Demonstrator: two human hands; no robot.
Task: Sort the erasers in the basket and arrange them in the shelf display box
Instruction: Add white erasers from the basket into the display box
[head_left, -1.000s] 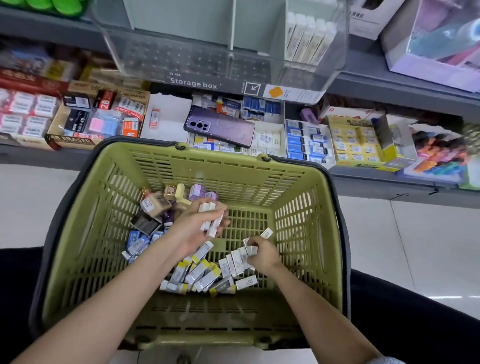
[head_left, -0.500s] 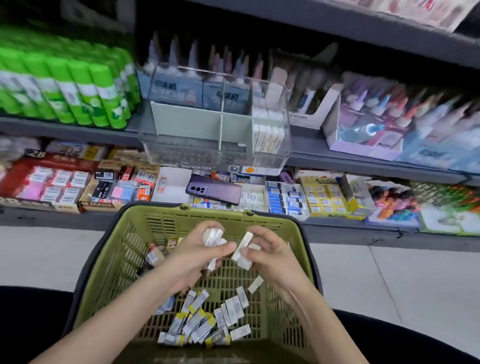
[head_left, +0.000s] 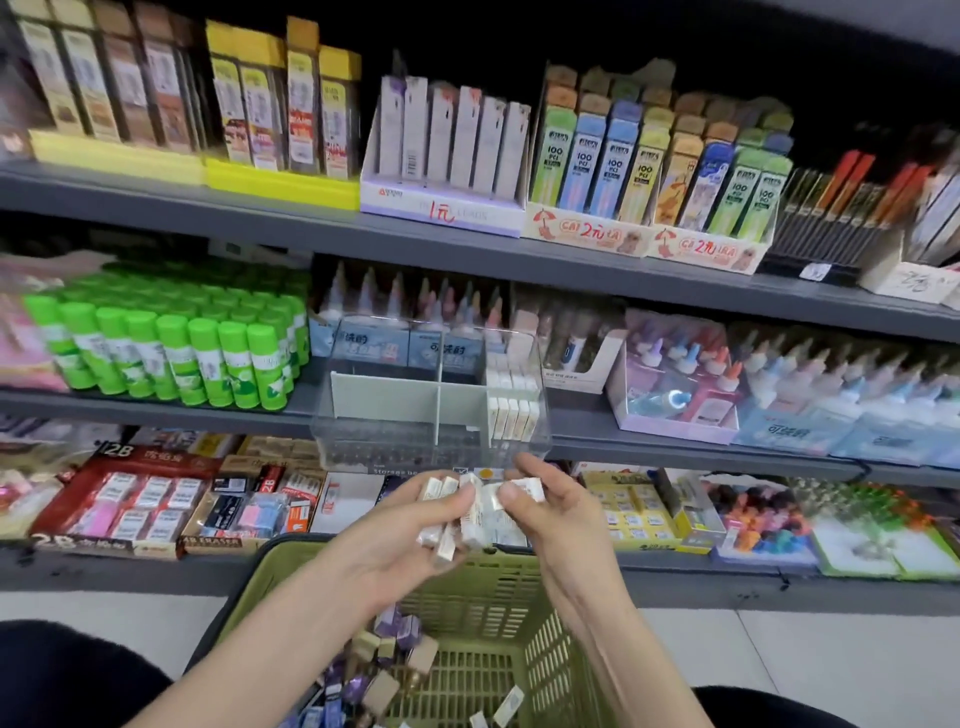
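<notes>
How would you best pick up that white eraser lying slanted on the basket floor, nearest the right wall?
Come straight down from above and pinch the white eraser across its two long sides, near the middle. It lies flat and slanted on the mesh floor of the basket, clear of the mixed heap to the left, so fingers should likely fit beside both sides.

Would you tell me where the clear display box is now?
Head view: the clear display box sits mid-frame on the middle shelf, right of the green glue sticks, above the left hand and right hand gripping erasers.
</notes>
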